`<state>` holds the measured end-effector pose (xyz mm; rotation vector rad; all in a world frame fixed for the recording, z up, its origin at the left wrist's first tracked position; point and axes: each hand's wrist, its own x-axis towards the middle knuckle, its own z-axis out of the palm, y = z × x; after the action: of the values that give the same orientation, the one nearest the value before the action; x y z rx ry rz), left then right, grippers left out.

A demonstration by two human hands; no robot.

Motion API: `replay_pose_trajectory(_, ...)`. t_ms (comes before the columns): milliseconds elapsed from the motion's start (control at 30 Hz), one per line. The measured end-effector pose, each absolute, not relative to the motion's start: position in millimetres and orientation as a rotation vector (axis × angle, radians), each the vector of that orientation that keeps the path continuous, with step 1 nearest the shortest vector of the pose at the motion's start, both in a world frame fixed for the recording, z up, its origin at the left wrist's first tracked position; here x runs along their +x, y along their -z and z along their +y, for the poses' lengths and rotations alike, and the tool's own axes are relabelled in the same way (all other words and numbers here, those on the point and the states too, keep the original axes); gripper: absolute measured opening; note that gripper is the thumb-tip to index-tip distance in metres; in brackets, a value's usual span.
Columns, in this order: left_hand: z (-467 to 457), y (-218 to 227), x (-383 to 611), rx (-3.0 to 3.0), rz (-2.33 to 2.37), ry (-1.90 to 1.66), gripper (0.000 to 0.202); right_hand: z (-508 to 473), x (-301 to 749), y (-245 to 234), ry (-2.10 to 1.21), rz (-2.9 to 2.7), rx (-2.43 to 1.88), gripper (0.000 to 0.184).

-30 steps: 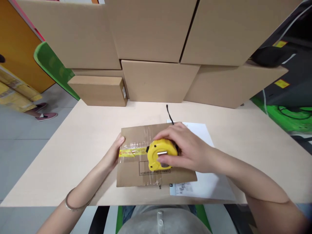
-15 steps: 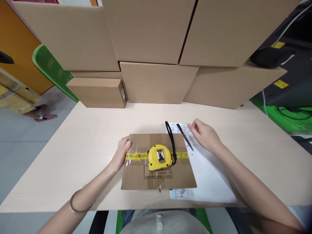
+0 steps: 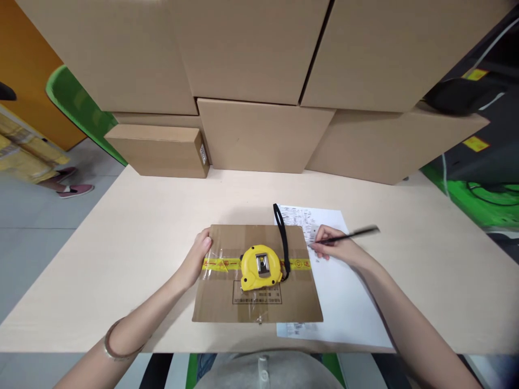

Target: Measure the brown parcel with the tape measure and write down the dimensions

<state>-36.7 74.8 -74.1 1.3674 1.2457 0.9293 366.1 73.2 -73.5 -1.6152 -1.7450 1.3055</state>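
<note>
A flat cardboard box (image 3: 227, 297) sealed with clear and yellow tape lies on the table in front of me. A yellow tape measure (image 3: 260, 267) with a black wrist strap (image 3: 283, 237) rests on top of it. My left hand (image 3: 196, 259) presses against the box's left edge, fingers on its top. My right hand (image 3: 339, 249) grips a black pen (image 3: 353, 234), its tip down on a printed white sheet (image 3: 336, 281) that lies to the right of the box and partly under it.
The beige table (image 3: 133, 237) ends close to my body. Large cardboard cartons (image 3: 263, 135) are stacked along its far edge, with a smaller carton (image 3: 158, 150) at the left. Another person's feet (image 3: 75, 189) stand on the grey floor at far left. Green and black equipment (image 3: 482, 194) sits at right.
My right hand let go of the tape measure, leaving it on the box, moved right, and picked the pen up from the sheet. The left hand stayed at the box's left edge.
</note>
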Motion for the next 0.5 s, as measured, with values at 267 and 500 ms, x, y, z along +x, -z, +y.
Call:
replay_pose_trajectory(267,76.6,77.6,-43.2,1.428,1.220,-0.862,0.061,72.6,364.3,79.2,-1.420,-1.730,-1.529,0.027)
replay_pose_trajectory(500,78.1,78.1,-43.8,1.436,1.216,-0.868,0.064,72.2,362.5,79.4,-1.364,-1.724,-1.512,0.027)
